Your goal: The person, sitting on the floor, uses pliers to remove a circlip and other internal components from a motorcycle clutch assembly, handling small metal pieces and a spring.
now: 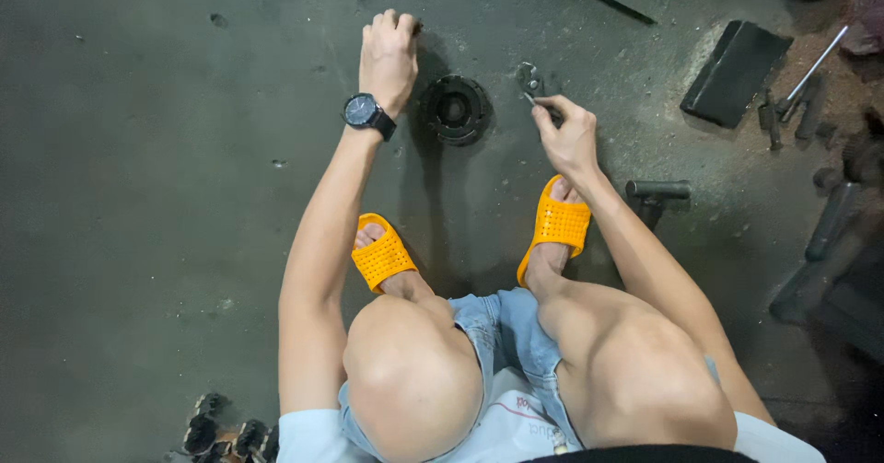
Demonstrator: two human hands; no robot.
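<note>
I squat on a dark concrete floor in orange slippers. My left hand (389, 53), with a black watch on the wrist, is closed over a small dark object on the floor, left of a round black metal part (455, 109) with a central hole. What the fingers hold is hidden. My right hand (566, 136) pinches a thin tool whose tip touches a small grey metal piece (529, 78) lying right of the round part.
A black flat plate (734, 72) and a metal rod (815, 65) lie at the upper right. A short black cylinder (657, 190) rests by my right forearm. Dark machine parts (833, 242) crowd the right edge. Small dark gear-like pieces (226, 431) lie at the lower left.
</note>
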